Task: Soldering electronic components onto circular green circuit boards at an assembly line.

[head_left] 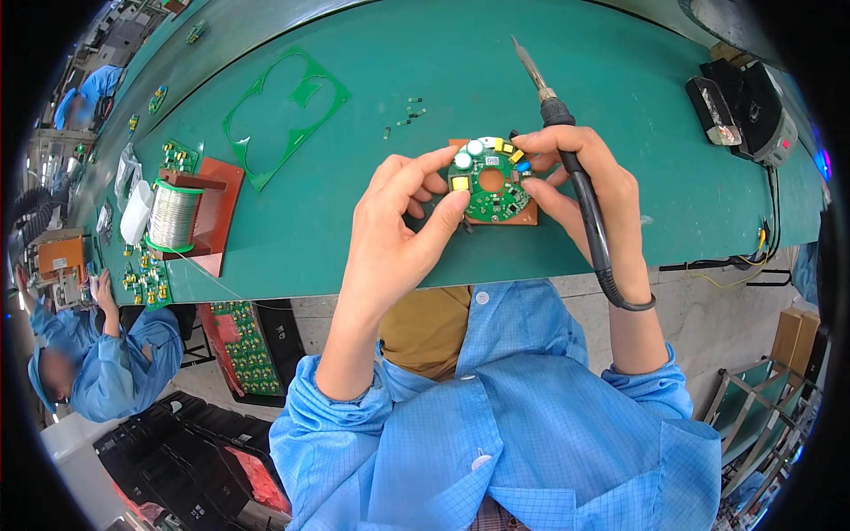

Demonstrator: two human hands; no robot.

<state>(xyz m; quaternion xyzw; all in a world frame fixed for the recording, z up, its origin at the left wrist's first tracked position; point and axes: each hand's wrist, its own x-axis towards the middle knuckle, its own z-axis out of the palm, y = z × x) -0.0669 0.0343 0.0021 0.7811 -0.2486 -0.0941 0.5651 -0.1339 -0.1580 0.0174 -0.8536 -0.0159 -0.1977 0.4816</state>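
A round green circuit board with a hole in its middle lies over a brown block on the bench. White, yellow and blue parts stand along its upper rim. My left hand pinches the board's left edge between thumb and fingers. At the opposite edge, the thumb and fingers of my right hand touch the board. That same hand also carries a soldering iron, its black handle lying across the palm side and its metal tip pointing up and away from the board. The fingertips partly cover the board's edges.
Left on the green bench stands a solder wire spool on a brown holder, near several small boards. Farther back lie a green cut-out frame and tiny pieces. A black device sits far right; a co-worker is at left.
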